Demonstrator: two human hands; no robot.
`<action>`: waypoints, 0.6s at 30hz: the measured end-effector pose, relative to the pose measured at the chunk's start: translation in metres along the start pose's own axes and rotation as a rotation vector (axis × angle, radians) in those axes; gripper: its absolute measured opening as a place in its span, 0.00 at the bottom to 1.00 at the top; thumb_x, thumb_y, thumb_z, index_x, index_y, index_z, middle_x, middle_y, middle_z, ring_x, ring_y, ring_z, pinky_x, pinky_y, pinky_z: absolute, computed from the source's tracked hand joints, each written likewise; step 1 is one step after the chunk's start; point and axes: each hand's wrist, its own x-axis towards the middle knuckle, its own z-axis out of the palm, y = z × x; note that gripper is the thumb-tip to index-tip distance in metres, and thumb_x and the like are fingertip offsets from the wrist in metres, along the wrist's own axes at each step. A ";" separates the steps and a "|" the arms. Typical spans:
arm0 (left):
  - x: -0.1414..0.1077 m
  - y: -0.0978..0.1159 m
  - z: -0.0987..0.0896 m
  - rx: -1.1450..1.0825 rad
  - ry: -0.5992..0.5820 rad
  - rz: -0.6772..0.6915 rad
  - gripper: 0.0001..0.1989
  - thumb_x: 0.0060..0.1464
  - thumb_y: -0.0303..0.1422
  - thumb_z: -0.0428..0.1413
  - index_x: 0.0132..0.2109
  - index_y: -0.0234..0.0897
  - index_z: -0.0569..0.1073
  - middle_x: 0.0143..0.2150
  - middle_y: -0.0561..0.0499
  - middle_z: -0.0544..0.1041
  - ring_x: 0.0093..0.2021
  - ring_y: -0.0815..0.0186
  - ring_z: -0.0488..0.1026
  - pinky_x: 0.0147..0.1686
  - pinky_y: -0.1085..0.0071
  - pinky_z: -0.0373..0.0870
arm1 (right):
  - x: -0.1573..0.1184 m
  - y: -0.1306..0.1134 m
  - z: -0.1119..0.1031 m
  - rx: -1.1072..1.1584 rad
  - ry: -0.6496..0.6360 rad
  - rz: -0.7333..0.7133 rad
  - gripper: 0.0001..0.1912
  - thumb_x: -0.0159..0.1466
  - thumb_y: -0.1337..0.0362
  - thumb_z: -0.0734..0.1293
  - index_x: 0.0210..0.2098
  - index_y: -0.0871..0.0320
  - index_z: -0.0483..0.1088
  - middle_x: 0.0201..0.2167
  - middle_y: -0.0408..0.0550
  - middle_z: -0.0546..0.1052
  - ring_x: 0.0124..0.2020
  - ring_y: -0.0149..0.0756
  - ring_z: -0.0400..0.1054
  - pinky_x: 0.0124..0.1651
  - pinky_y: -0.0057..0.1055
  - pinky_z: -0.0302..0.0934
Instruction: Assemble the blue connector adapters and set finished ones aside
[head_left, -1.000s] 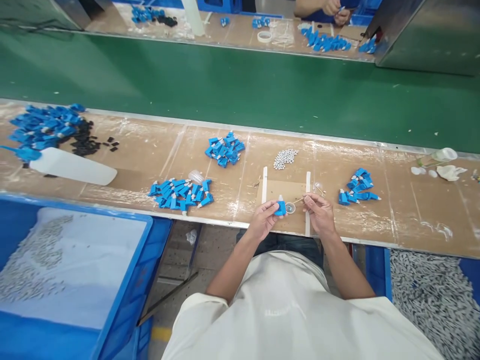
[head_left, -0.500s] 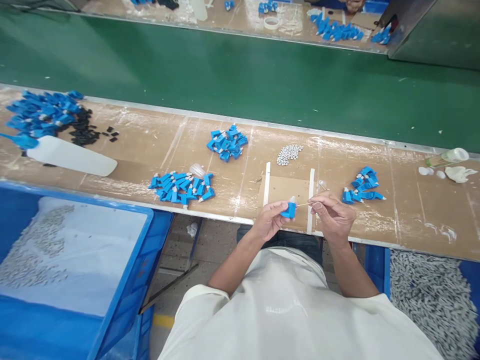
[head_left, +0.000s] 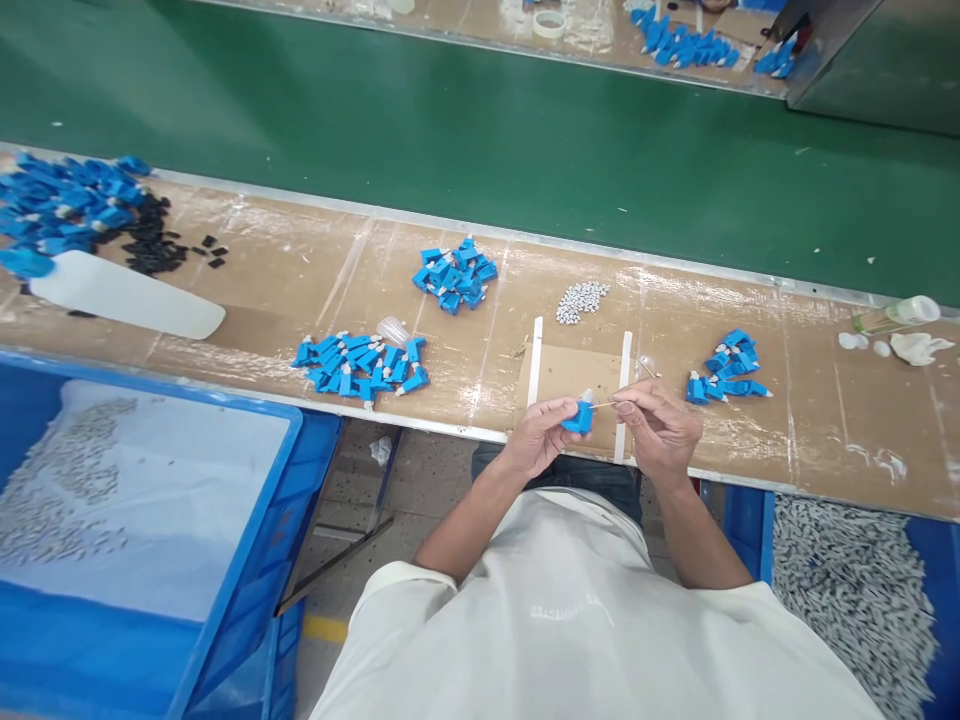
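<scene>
My left hand [head_left: 541,436] is closed on a small blue plastic part [head_left: 578,418] with a pale tip, held above the bench's front edge. In my right hand [head_left: 663,428] a thin wooden stick [head_left: 602,405], like a toothpick, is pinched, its end touching or very near the blue part. Beneath the hands lies a cardboard sheet [head_left: 577,372] with white tape strips at both sides. Small grey-white pieces [head_left: 582,302] are heaped just behind it. To the right is a small pile of blue parts [head_left: 726,370]; two more piles [head_left: 454,275] [head_left: 363,365] lie to the left.
A white squeeze bottle [head_left: 131,295] lies on the left beside black pieces [head_left: 155,238] and a large blue heap [head_left: 67,205]. A jar of sticks [head_left: 904,312] lies at right. Blue bins [head_left: 296,440] [head_left: 765,540] flank me below. A green belt [head_left: 465,140] runs behind the bench.
The camera view has shifted slightly. My right hand has come a little closer to the left, with the stick still against or near the blue part.
</scene>
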 end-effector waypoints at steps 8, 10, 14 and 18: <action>0.002 -0.001 -0.004 0.008 -0.002 -0.013 0.16 0.47 0.37 0.71 0.37 0.28 0.79 0.29 0.49 0.79 0.26 0.70 0.77 0.24 0.79 0.71 | 0.000 -0.004 0.000 -0.146 -0.011 -0.114 0.07 0.69 0.62 0.68 0.39 0.50 0.81 0.28 0.45 0.79 0.29 0.37 0.72 0.32 0.35 0.66; 0.001 -0.001 -0.004 -0.001 -0.009 -0.013 0.18 0.46 0.38 0.72 0.37 0.28 0.79 0.29 0.50 0.79 0.26 0.70 0.77 0.24 0.79 0.71 | 0.000 -0.004 0.000 -0.129 -0.023 -0.125 0.07 0.69 0.62 0.68 0.39 0.50 0.81 0.29 0.45 0.79 0.30 0.37 0.72 0.33 0.35 0.66; 0.000 -0.001 -0.003 -0.010 -0.018 -0.027 0.18 0.44 0.36 0.72 0.36 0.28 0.78 0.28 0.50 0.78 0.26 0.70 0.77 0.24 0.79 0.71 | 0.000 -0.005 0.000 -0.169 -0.025 -0.124 0.08 0.70 0.61 0.67 0.39 0.50 0.81 0.28 0.46 0.79 0.30 0.37 0.72 0.33 0.36 0.66; 0.000 0.001 -0.003 -0.033 -0.007 -0.047 0.16 0.48 0.35 0.70 0.39 0.27 0.78 0.28 0.49 0.78 0.26 0.70 0.76 0.24 0.78 0.71 | 0.000 -0.007 0.002 -0.166 -0.039 -0.106 0.10 0.70 0.58 0.67 0.36 0.51 0.81 0.27 0.47 0.79 0.29 0.38 0.72 0.32 0.35 0.67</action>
